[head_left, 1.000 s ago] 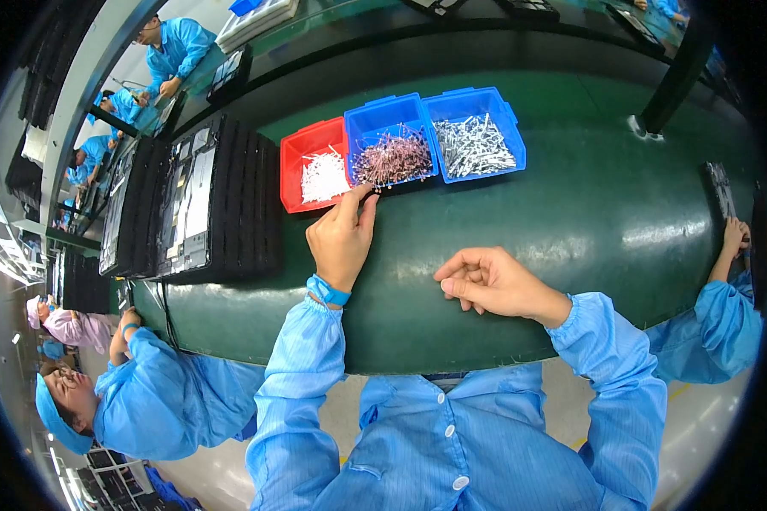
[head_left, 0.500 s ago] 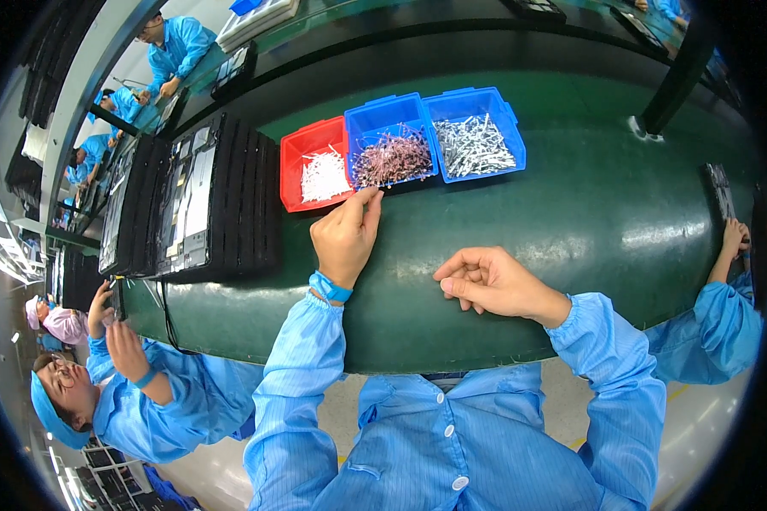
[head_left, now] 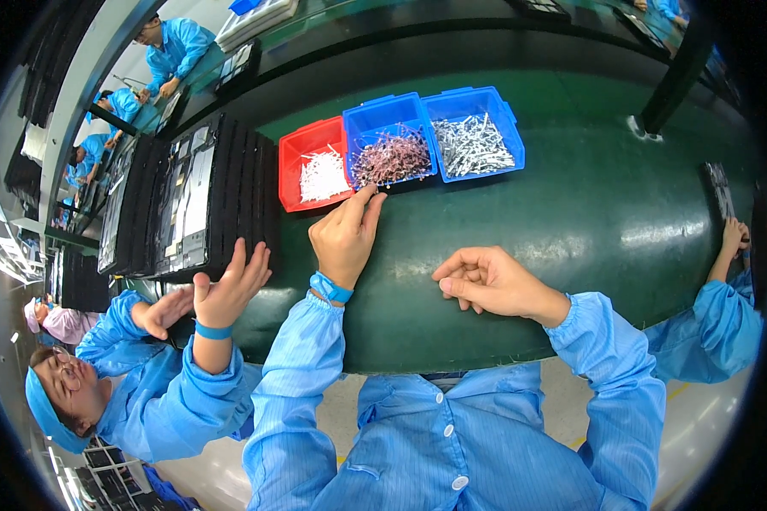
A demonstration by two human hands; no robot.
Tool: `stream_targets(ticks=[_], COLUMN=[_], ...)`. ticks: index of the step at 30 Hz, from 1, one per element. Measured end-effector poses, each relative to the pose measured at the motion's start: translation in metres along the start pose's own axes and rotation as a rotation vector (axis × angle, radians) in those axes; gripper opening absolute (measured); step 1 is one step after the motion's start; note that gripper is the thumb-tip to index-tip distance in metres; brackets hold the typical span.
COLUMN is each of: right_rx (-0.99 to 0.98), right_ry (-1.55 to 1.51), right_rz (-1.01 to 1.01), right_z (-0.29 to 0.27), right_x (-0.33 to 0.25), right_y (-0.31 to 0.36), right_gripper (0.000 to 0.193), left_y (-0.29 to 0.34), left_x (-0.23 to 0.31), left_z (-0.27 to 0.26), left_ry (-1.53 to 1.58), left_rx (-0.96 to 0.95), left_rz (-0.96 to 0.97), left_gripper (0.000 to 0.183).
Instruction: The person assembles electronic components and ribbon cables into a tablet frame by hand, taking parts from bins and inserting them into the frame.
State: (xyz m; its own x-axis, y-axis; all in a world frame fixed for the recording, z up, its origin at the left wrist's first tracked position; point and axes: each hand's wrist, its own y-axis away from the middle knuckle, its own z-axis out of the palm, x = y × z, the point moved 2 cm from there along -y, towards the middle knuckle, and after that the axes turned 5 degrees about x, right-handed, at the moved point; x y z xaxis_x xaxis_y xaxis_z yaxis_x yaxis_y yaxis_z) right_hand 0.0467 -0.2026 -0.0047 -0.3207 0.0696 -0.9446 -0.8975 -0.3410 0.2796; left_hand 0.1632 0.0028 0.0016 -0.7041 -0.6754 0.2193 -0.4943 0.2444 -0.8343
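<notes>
My left hand (head_left: 344, 234) is at the front edge of the middle blue bin (head_left: 383, 107), thumb and forefinger pinched together. Whatever sits between those fingertips is too small to make out. Thin brownish pieces with small round ends (head_left: 392, 157) are heaped in that bin. My right hand (head_left: 498, 283) hovers over the green table, its fingers loosely bent and slightly apart, with nothing visible in them. To the left, a red bin (head_left: 291, 162) contains short white sticks (head_left: 322, 175). The right blue bin (head_left: 504, 128) is filled with silvery-white strips (head_left: 473, 145).
Stacks of black device panels (head_left: 187, 200) stand on the green table (head_left: 571, 213) at left. Beside them, a co-worker's hands (head_left: 230, 285) reach in. On the far right, another person's hand (head_left: 733, 234) touches a dark device (head_left: 718, 192). A black post (head_left: 673, 85) rises at the back right.
The co-worker at left has swung both hands rightward, toward the panel stacks and my left forearm. My own hands have stayed nearly still.
</notes>
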Motion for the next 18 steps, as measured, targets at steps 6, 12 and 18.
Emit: stream_targets(ticks=[6,12,18], right_rx=[0.004,0.000,0.023], right_ry=[-0.001,0.003,-0.011], right_rz=[0.001,-0.003,-0.003], right_z=[-0.001,0.000,-0.002], right_x=[0.002,0.001,-0.003], right_y=[0.000,0.000,0.003], right_gripper=[0.024,0.024,0.023], left_y=[0.005,0.007,0.009], left_x=[0.001,0.004,0.019], left_z=[-0.002,-0.010,-0.024], left_ry=[0.045,0.129,0.271], left_rx=[0.052,0.079,0.035], left_rz=[-0.052,-0.178,-0.265], left_gripper=[0.018,0.015,0.017])
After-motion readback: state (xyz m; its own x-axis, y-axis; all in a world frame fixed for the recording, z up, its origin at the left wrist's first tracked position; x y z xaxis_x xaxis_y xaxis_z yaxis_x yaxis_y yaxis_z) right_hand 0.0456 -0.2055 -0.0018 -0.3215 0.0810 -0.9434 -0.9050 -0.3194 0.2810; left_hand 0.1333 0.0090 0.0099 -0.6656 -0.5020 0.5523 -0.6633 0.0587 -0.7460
